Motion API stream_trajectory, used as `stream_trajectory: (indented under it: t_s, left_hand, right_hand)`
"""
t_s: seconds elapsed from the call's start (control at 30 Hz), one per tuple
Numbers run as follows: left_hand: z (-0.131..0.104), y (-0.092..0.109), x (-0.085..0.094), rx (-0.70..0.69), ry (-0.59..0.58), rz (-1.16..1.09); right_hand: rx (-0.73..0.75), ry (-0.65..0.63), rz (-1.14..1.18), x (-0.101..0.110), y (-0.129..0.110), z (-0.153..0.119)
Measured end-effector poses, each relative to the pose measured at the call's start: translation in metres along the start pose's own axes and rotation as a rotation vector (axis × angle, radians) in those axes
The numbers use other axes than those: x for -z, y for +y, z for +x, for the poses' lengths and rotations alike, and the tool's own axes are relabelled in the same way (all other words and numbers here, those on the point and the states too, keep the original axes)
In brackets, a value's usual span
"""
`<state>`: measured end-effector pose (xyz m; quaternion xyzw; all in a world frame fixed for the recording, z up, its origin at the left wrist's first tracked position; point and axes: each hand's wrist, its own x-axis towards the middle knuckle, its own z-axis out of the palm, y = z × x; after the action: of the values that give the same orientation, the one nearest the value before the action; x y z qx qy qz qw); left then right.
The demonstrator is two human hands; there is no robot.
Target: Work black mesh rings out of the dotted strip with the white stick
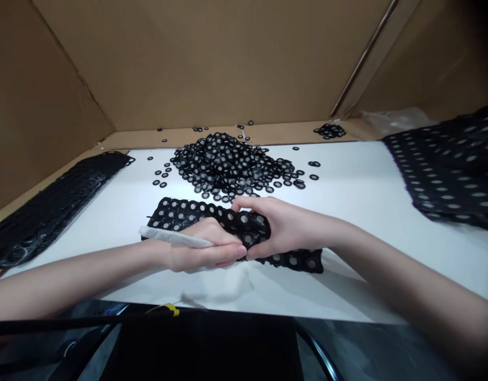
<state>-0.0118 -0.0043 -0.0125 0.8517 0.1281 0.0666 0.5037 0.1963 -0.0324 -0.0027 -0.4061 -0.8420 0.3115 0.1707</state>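
A black strip with rows of round holes or pale discs [180,211] lies slantwise on the white tabletop in front of me. Its middle is bent upward. My right hand [277,225] curves around that raised part, thumb below and fingers over the far side. My left hand [212,246] is closed around a white, pen-like tool [176,236], whose rear end points left. The tool's tip is hidden by my fingers. Both sets of fingertips nearly meet at the strip's near edge.
Behind the strip is a heap of small black rings [228,164], with loose rings around it. A smaller ring cluster [330,130] sits at the back right. Black perforated sheets [450,169] lie at right, and a stack of black strips [57,201] at left. Cardboard walls [212,63] enclose the table.
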Motion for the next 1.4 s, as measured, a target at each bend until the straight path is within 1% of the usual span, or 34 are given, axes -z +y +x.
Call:
stream_trajectory:
  t_s: [0.07, 0.17, 0.23, 0.3, 0.37, 0.43, 0.53, 0.63, 0.73, 0.93, 1.2, 1.4]
  left_hand:
    - [0.000, -0.002, 0.003, 0.036, -0.002, -0.116]
    - [0.001, -0.006, 0.012, 0.116, 0.028, -0.407]
    - [0.002, -0.011, 0.019, 0.126, 0.072, -0.482]
    - [0.004, -0.014, 0.025, 0.095, 0.132, -0.414]
    - [0.007, -0.015, 0.030, 0.066, 0.196, -0.293]
    - [0.011, -0.015, 0.033, 0.063, 0.252, -0.193]
    - [0.014, -0.013, 0.034, 0.088, 0.287, -0.031]
    - [0.016, -0.012, 0.033, 0.102, 0.264, 0.119]
    - [0.017, -0.012, 0.033, 0.096, 0.231, 0.171]
    - [0.018, -0.013, 0.032, 0.099, 0.235, 0.213]
    - [0.020, -0.015, 0.028, 0.045, 0.230, 0.290]
    - [0.022, -0.018, 0.028, 0.036, 0.195, 0.328]
  right_hand:
    - [0.000, 0.001, -0.002, 0.001, 0.002, 0.001]
    - [-0.032, -0.033, -0.020, 0.007, 0.005, 0.000]
    - [-0.074, -0.067, -0.050, 0.013, 0.008, -0.001]
    - [-0.110, -0.080, -0.082, 0.020, 0.011, -0.004]
    - [-0.126, -0.045, -0.095, 0.025, 0.014, -0.004]
    - [-0.145, 0.026, -0.093, 0.023, 0.017, -0.002]
    - [-0.170, 0.145, -0.123, 0.013, 0.020, 0.006]
    - [-0.152, 0.225, -0.157, 0.001, 0.022, 0.013]
    - [-0.175, 0.273, -0.105, -0.005, 0.022, 0.015]
    - [-0.248, 0.274, 0.042, -0.007, 0.023, 0.017]
    - [-0.268, 0.294, 0.026, -0.008, 0.021, 0.017]
    - [-0.302, 0.298, 0.079, -0.009, 0.019, 0.018]
